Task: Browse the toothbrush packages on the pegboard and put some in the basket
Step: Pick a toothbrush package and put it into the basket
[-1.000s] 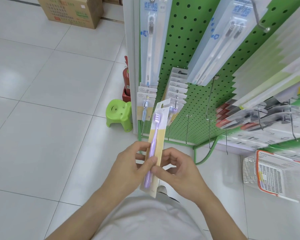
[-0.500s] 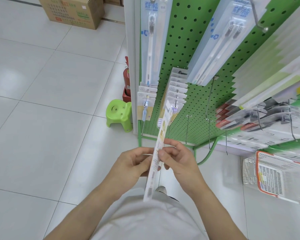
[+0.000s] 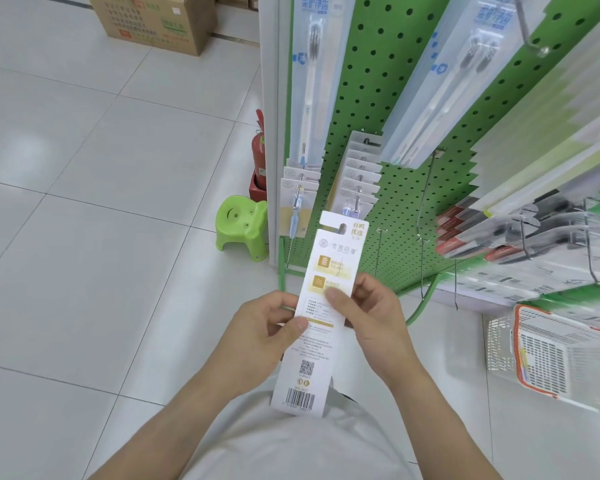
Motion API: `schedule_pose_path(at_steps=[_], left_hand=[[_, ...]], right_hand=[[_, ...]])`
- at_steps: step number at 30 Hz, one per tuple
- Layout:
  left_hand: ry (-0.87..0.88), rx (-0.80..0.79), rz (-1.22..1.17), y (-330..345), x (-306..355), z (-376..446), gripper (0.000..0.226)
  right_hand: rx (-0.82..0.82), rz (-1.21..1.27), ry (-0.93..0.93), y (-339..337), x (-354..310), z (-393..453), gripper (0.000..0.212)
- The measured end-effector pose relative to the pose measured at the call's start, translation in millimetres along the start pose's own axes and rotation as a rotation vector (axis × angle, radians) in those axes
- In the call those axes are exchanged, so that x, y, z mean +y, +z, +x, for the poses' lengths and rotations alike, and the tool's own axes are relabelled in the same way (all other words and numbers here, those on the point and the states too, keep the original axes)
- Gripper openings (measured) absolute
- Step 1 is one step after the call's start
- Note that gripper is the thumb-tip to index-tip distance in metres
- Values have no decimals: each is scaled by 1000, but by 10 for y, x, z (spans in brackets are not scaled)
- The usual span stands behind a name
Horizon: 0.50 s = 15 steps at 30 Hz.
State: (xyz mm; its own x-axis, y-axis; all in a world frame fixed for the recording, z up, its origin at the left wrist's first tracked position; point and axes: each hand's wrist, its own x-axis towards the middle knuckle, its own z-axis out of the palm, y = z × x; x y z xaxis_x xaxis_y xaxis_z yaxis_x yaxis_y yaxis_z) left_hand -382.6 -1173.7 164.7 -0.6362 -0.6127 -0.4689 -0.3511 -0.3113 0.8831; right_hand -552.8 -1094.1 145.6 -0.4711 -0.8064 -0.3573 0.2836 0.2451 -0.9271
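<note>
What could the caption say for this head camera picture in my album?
Both hands, left hand and right hand, hold a toothbrush package back-side up before the green pegboard.

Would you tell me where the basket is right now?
The basket sits at the head view's lower right, below the pegboard hooks, right of both hands.
</note>
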Motion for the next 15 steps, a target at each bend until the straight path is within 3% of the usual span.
schedule_pose_path(at_steps=[9, 15], left_hand=[[41, -75, 103, 61, -14, -64, 16], [40, -62, 147, 32, -25, -85, 18]], right_hand=[[199, 112, -136, 25, -212, 214, 22], [173, 46, -191, 103, -157, 218, 25]])
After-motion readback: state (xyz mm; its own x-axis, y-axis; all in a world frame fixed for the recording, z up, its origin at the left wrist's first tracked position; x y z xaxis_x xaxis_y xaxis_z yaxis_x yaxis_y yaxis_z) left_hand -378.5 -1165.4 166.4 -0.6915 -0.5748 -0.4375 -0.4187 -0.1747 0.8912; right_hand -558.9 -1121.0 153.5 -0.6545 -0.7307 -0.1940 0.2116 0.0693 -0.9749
